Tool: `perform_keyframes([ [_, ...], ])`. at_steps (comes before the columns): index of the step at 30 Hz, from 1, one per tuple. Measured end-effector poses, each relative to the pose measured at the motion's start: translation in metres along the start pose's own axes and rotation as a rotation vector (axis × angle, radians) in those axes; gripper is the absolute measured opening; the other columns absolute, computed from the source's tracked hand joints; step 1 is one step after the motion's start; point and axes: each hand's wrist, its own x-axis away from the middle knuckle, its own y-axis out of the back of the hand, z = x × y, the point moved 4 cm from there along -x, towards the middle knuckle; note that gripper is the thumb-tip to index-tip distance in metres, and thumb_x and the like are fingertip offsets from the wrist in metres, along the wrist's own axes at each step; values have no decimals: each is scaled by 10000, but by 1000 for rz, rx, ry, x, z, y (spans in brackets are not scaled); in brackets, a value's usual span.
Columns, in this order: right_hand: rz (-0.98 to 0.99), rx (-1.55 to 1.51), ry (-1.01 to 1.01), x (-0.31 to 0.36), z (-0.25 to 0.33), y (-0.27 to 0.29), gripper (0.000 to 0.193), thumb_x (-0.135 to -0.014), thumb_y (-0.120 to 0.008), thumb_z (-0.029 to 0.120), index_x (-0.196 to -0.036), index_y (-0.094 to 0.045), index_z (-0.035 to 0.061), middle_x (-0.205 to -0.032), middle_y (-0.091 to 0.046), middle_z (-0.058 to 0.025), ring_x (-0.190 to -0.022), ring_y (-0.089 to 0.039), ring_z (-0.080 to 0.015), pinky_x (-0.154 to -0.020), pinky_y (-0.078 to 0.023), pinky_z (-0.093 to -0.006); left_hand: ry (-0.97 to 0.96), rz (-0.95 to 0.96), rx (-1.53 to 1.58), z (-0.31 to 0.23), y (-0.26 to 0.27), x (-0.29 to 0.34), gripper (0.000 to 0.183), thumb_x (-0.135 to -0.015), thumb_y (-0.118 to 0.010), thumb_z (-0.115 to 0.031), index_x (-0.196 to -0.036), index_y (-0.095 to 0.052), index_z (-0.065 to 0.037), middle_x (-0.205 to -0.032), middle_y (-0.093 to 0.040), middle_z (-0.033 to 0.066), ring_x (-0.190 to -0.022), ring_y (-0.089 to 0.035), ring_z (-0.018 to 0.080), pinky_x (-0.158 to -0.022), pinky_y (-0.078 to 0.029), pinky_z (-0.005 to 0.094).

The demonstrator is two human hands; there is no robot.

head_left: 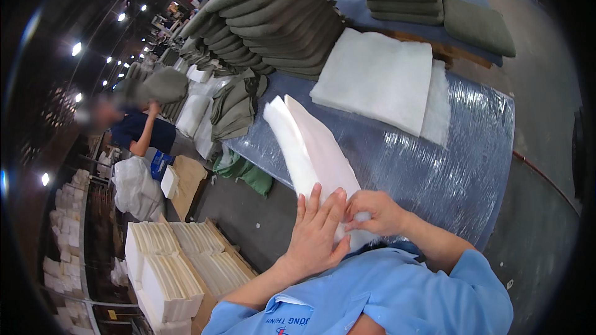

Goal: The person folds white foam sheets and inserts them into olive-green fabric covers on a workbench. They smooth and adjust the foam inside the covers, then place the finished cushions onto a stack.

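Head view: the left hand [320,223] lies flat, fingers extended, on a long, soft padding piece of white fibre with a pale pink face [320,155]. The right hand [375,213] is curled, thumb and fingertips pinching a small white fibre tuft [362,216] at the near end. Padding in hand: one, slanting away from the wearer's chest, two layers parted at the far end; folded or separate, I cannot tell.

Step in hand, as judged: adjusting the near edge. Next move appears to call for a steady left palm while the right fingers work that edge.

Beyond the grip: one film-wrapped blue-grey table [441,174]; two overlapping white square fibre pads [379,80]; farther, at least two tall stacks of grey-green cushions [279,18]. Left of the grip: one green sack [254,177], one co-worker in navy [155,131]. Nearer left: cream foam slabs [174,288] in rows, individually uncountable.
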Motion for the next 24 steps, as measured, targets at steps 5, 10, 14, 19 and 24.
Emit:
perform_keyframes([
  [5, 75, -47, -17, -17, -1, -7, 178, -845, -837, 149, -928, -701, 71, -917, -717, -91, -892, -707, -294, -815, -553, -381, 106, -37, -69, -2, -7, 7, 952, -883, -759, -396, -1630, -330, 10, -1605, -459, 209, -1565, -254, 517, -1244, -140, 678],
  [10, -287, 140, -35, -55, -37, 51, 113, -885, -789, 94, -927, -695, 48, -914, -718, -81, -873, -697, -209, -803, -541, -332, 143, -72, -117, -4, -12, 6, 812, -883, -718, -283, -1592, -424, -17, -1554, -526, 173, -1540, -325, 496, -1240, -219, 654],
  [14, -581, -14, -315, -47, -84, 79, 105, -942, -760, 121, -996, -728, 37, -942, -718, -31, -924, -641, -112, -835, -524, -304, 134, -58, -156, 0, -12, 5, 631, -855, -699, -212, -1467, -608, -85, -1468, -609, 113, -1533, -348, 477, -1250, -241, 636],
  [19, -469, -120, -502, -3, -123, -10, 180, -958, -758, 192, -1079, -738, 61, -991, -726, -34, -956, -636, -119, -885, -524, -314, 92, -11, -189, 3, -12, 3, 491, -834, -687, -170, -1322, -727, -128, -1288, -716, 59, -1522, -385, 451, -1269, -237, 610],
  [24, -597, 50, -435, 15, -102, -53, 184, -963, -762, 231, -1033, -701, 72, -952, -723, -104, -893, -689, -212, -798, -531, -360, 33, -40, -222, -4, -21, -7, 536, -813, -687, -157, -1348, -711, -145, -1198, -745, 50, -1505, -422, 427, -1272, -235, 602],
])
